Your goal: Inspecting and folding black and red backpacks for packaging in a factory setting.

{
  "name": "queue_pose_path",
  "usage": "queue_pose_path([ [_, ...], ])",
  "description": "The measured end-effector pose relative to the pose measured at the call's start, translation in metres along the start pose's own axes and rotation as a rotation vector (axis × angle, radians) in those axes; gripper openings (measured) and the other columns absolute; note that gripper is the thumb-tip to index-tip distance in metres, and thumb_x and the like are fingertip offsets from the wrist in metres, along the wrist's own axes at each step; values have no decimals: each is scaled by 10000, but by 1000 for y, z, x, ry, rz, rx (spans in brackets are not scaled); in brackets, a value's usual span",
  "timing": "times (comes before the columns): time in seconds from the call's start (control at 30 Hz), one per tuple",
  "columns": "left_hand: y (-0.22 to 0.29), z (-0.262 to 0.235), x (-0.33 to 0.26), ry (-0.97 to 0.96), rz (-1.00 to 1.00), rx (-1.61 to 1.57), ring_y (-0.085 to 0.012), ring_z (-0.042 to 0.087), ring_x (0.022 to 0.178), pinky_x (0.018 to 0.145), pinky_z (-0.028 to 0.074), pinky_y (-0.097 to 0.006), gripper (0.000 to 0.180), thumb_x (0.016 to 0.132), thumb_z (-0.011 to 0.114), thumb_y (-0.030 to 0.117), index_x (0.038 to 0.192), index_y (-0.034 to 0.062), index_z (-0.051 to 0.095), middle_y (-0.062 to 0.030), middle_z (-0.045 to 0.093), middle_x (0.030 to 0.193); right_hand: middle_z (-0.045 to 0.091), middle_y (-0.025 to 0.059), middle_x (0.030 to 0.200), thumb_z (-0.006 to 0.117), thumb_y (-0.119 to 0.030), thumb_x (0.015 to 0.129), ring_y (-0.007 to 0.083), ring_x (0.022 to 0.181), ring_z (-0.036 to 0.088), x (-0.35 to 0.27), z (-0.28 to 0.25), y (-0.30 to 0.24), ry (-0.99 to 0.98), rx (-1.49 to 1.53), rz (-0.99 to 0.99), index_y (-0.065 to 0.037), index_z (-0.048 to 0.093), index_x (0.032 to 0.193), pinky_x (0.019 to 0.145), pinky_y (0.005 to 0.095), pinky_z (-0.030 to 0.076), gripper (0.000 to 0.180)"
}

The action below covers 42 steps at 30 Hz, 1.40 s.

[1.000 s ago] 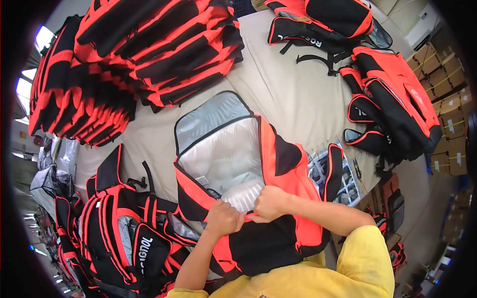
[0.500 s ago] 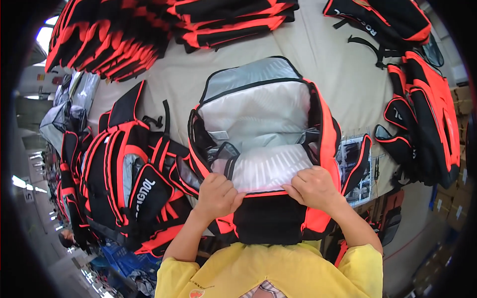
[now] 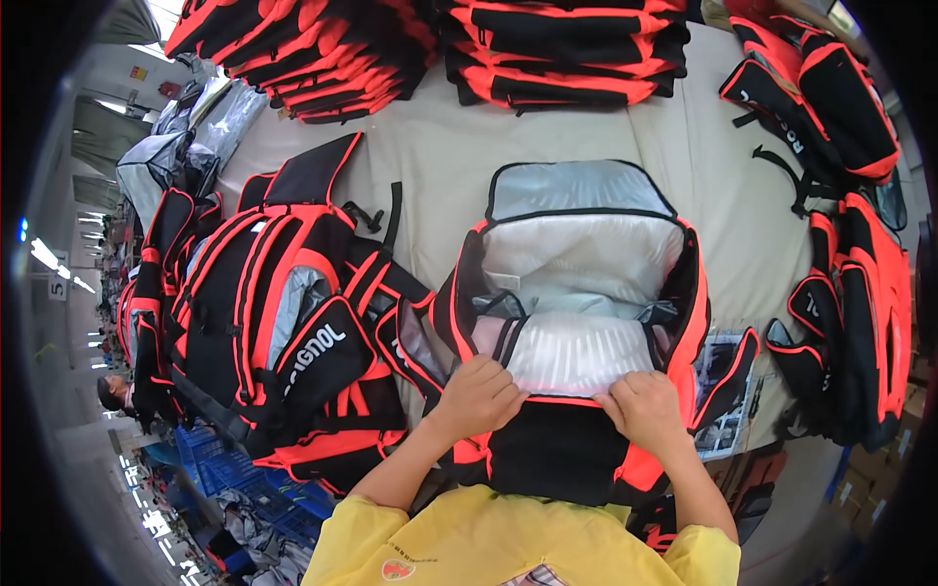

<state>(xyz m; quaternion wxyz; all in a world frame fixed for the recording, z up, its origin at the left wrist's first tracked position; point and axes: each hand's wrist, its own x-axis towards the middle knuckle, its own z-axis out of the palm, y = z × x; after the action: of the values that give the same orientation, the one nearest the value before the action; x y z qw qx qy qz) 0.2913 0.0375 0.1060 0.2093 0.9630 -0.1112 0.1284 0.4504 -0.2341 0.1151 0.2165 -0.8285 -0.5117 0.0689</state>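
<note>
In front of me lies a black and orange-red backpack [image 3: 557, 444], its main opening spread wide and its flap thrown back at the far side. A shiny silvery-white lining [image 3: 576, 356] shows inside, with black bands at its left. My left hand [image 3: 479, 396] pinches the near rim of the opening toward its left end. Gripping the same rim farther right is my right hand [image 3: 643, 405], thumb and fingers closed on the edge. Between both hands the rim runs nearly straight. What lies deep in the corners is hidden.
More black and orange-red backpacks [image 3: 254, 322] lie heaped on the left. Tall stacks of them [image 3: 567, 54] stand at the far side, and others [image 3: 870, 313] rest at the right. A blue crate [image 3: 210, 464] sits below on the left. Beige cloth [image 3: 430, 146] covers the table.
The view has shifted, so the whole scene sits farther right and lower. Both hands keep their hold on the backpack's near rim.
</note>
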Motion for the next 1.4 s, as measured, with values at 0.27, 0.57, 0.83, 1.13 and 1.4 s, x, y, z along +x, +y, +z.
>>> queue_pose_path([
  [0.27,27,20,2,-152,-83,45,-237,580,869,858,449,-416,310,923,761,400,963,98,702,-43,559,828,598,80,676,786,-354,916,293,632,643,14,11,-1,-43,-15,-18,-94,627,707,601,429,483,369],
  [0.57,-8,-5,117,119,-191,67,-321,640,980,848,490,-466,319,926,752,298,1132,57,717,-129,683,1114,609,64,612,761,-405,948,266,545,647,24,15,-8,-64,-6,-12,-100,638,693,511,421,492,416],
  [0.83,-127,165,162,-257,-304,273,-414,115,1637,1187,77,-821,857,976,501,739,1681,272,363,-140,240,1763,694,132,761,684,-350,1029,344,671,687,121,7,49,-103,240,81,-40,735,889,583,440,521,343],
  [1.13,-121,180,172,-278,-329,196,-429,174,1621,1189,94,-814,843,965,517,737,1651,256,424,-149,323,1730,753,284,989,761,-414,969,418,998,746,298,41,307,202,160,595,61,687,1206,884,492,571,536],
  [1.4,-129,168,162,-276,-315,169,-459,171,1615,1157,182,-823,848,966,532,727,1652,242,415,-161,334,1720,713,186,1233,825,-337,937,266,1150,668,393,44,219,273,864,518,97,662,1294,1009,396,517,585],
])
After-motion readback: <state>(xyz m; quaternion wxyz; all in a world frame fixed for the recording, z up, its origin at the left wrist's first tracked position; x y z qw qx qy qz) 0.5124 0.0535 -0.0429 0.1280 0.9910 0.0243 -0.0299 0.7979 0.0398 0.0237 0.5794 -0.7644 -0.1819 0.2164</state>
